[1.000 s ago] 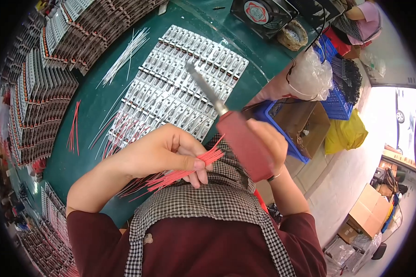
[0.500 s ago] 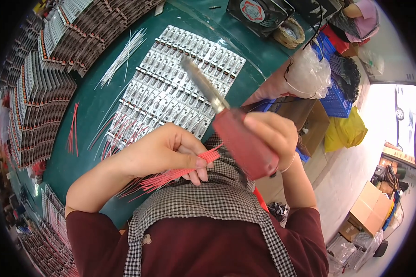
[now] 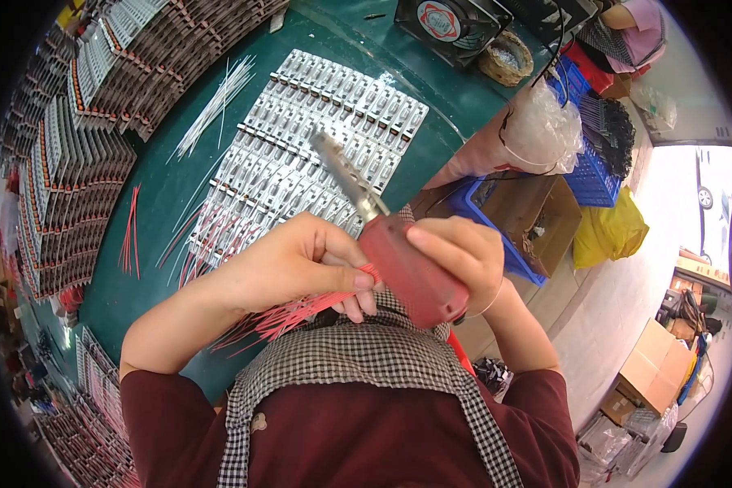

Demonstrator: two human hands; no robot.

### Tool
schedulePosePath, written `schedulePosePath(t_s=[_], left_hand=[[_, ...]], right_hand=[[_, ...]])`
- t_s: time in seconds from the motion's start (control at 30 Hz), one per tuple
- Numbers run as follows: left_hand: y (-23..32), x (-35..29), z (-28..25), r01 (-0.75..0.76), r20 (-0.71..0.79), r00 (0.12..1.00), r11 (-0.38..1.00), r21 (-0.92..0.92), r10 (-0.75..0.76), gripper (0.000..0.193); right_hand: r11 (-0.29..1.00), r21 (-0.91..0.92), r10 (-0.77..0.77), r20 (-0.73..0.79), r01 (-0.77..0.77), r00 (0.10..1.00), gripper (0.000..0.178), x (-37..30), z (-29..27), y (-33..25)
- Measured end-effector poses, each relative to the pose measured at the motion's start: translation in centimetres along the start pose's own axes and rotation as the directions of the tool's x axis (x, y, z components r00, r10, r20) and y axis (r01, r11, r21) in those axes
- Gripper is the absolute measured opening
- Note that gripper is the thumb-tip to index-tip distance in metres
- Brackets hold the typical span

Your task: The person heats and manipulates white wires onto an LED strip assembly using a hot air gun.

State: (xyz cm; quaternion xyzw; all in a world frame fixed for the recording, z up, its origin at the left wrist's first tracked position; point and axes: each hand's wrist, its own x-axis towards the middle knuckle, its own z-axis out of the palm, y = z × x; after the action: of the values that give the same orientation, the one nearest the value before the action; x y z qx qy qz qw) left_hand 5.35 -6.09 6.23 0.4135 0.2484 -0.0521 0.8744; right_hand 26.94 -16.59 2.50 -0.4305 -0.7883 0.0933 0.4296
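a bundle of red wires [image 3: 289, 315] lies in the left hand [image 3: 325, 268], at the worktop's near edge in front of a checked apron [image 3: 333, 358]. the left fingers are pinched on the bundle, thumb on top, and its long ends fan out to the left below the wrist. the right hand [image 3: 464, 252] has its fingers closed round the handle of a red-handled tool [image 3: 415, 272], whose metal tip points up and left.

compared with half a second ago, the tool has come down and left: its handle now overlaps the left fingertips and covers most of the short wire ends that stuck out there. whether handle and wires touch, i cannot tell. the left hand has hardly shifted.

past the tip lies a slab of small metal parts [image 3: 301, 154], slanted on the worktop [image 3: 159, 183]; the tip overlaps it in view. green surface shows between the slab and the worktop's right edge, and in a wider strip toward the stacked panels [image 3: 77, 203] along the left. in that strip lie loose red wires [image 3: 130, 236] and white wires [image 3: 217, 106]. a fan [image 3: 447, 32] stands at the far right corner.
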Motion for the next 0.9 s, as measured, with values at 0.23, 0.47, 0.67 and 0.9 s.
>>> schedulePosePath(t_s=[0.23, 0.47, 0.67, 0.9], left_hand=[[-0.3, 1.0, 0.4, -0.058, -0.078, 0.995, 0.998, -0.038, 0.055, 0.015], [-1.4, 2.3, 0.6, -0.059, 0.016, 0.998, 0.99, -0.129, 0.061, 0.009], [-1.5, 2.5, 0.2, -0.007, 0.041, 0.999, 0.995, -0.104, 0.011, 0.011], [-1.4, 2.0, 0.5, -0.011, -0.01, 1.0, 0.994, -0.111, 0.01, 0.017]], right_hand=[[0.695, 0.54, 0.576, -0.022, -0.475, 0.817, 0.061, 0.0, 0.9, -2.0], [0.298, 0.72, 0.741, 0.24, -0.627, 0.628, 0.068, 0.8, 2.0, -3.4], [0.461, 0.591, 0.681, 0.243, -0.662, 0.691, 0.065, 0.5, 2.2, -2.9], [0.326, 0.637, 0.755, 0.27, -0.699, 0.598, 0.067, 0.6, 1.9, -3.0]])
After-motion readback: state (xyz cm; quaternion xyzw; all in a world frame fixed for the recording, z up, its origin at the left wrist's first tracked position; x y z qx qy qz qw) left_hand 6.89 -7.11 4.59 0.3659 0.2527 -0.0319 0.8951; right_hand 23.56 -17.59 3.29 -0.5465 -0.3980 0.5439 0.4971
